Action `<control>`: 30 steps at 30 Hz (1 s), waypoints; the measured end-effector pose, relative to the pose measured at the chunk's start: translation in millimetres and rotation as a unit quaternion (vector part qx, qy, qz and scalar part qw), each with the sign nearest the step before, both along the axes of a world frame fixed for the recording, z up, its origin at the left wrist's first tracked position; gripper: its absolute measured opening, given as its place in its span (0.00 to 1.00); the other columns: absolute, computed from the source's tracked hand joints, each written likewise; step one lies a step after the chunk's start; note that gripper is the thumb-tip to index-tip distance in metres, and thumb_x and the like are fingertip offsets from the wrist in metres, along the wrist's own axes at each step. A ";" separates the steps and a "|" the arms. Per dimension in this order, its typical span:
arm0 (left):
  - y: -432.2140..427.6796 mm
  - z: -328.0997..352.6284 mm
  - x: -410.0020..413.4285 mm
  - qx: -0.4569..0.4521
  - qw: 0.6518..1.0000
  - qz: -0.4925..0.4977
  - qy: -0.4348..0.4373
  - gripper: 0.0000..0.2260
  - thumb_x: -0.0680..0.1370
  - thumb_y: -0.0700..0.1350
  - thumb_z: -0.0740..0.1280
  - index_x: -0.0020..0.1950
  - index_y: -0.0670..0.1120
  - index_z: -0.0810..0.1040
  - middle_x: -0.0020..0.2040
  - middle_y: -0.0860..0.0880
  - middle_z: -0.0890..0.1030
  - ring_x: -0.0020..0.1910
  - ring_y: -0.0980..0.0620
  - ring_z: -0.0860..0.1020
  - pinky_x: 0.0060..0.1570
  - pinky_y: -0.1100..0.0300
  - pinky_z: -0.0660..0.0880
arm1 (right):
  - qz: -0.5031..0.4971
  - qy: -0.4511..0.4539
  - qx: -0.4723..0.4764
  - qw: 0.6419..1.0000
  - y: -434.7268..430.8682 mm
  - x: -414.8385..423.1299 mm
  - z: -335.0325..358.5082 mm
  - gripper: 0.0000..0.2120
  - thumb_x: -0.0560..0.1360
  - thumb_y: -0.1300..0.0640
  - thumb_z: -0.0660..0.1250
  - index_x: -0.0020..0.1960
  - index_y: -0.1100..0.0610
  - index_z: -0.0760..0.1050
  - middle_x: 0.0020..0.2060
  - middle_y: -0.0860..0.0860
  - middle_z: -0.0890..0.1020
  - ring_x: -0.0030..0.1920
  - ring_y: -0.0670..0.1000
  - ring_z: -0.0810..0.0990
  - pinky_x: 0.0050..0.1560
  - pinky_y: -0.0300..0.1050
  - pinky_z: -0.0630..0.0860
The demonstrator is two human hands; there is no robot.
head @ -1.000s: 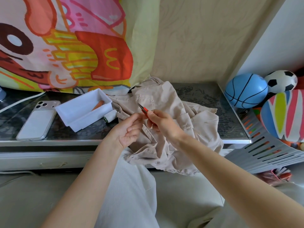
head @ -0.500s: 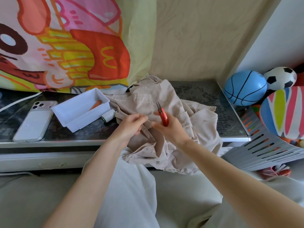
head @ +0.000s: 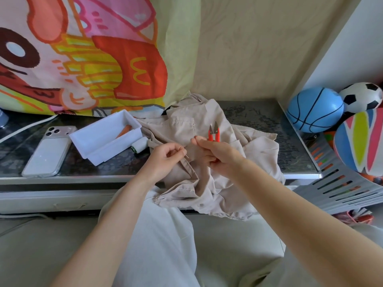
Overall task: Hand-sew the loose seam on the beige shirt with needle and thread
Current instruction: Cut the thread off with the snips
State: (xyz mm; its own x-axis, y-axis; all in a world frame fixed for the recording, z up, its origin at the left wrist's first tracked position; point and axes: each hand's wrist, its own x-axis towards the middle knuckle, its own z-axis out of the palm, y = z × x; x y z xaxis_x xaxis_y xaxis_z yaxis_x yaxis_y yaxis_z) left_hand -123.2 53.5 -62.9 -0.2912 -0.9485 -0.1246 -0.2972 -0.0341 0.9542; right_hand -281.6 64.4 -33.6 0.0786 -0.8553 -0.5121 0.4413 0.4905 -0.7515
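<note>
Right hand [head: 219, 156] grips red snips [head: 213, 133], left hand [head: 163, 160] pinches needle [head: 186, 155] over beige shirt [head: 238, 158].
Shirt crumpled on dark table [head: 259, 121], hem hanging off front edge, stitched seam showing. White tray [head: 107, 148] holds an orange item [head: 123, 131]; thread spool [head: 139, 144] just beside it. Snip blades point up, slightly apart; thread too thin to see.

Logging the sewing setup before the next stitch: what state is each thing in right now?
Shirt: crumpled on the table, hem hanging over the edge.
Snips: held upright in the right hand, blades apart.
Needle: pinched in the left hand, over the shirt.
Tray: open, an orange item inside.
Spool: lying on its side beside the tray.
Phone: lying face down.
</note>
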 end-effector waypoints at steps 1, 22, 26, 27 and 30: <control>-0.1 -0.1 1.8 -0.001 1.000 0.000 -0.003 0.07 0.78 0.42 0.65 0.41 0.45 0.78 0.39 0.44 0.72 0.41 0.50 0.69 0.44 0.58 0.67 | -0.007 -0.001 0.004 1.000 -1.7 -2.0 1.0 0.09 0.79 0.63 0.61 0.41 0.58 0.73 0.26 0.44 0.79 0.16 0.41 0.59 0.16 0.30 0.54; 0.3 -10.7 25.2 -0.083 0.983 -0.009 -0.164 0.11 0.75 0.41 0.68 0.34 0.50 0.75 0.25 0.55 0.64 0.26 0.58 0.64 0.30 0.69 0.62 | -0.004 0.077 0.021 0.997 -16.0 7.4 6.1 0.10 0.79 0.60 0.62 0.40 0.57 0.75 0.29 0.46 0.81 0.16 0.42 0.60 0.17 0.29 0.56; -1.8 -15.2 29.0 -0.091 0.969 -0.005 -0.230 0.13 0.73 0.41 0.69 0.31 0.54 0.72 0.27 0.53 0.68 0.35 0.55 0.66 0.36 0.60 0.64 | -0.034 0.152 -0.018 0.988 -25.2 0.9 5.6 0.09 0.80 0.60 0.62 0.42 0.58 0.77 0.27 0.45 0.80 0.18 0.42 0.61 0.18 0.31 0.57; -1.8 -15.3 30.0 -0.092 0.963 -0.007 -0.254 0.13 0.73 0.42 0.68 0.31 0.54 0.71 0.28 0.53 0.69 0.38 0.54 0.67 0.39 0.59 0.65 | -0.037 0.171 -0.023 0.984 -26.8 0.8 5.5 0.09 0.80 0.60 0.62 0.42 0.58 0.78 0.27 0.46 0.80 0.18 0.42 0.61 0.19 0.31 0.57; -2.0 -15.3 32.9 -0.103 0.942 -0.026 -0.319 0.12 0.74 0.43 0.67 0.32 0.53 0.71 0.31 0.54 0.71 0.45 0.51 0.68 0.50 0.55 0.68 | -0.030 0.215 -0.037 0.976 -30.3 3.9 5.3 0.10 0.80 0.60 0.61 0.42 0.58 0.77 0.31 0.49 0.79 0.18 0.41 0.62 0.18 0.32 0.58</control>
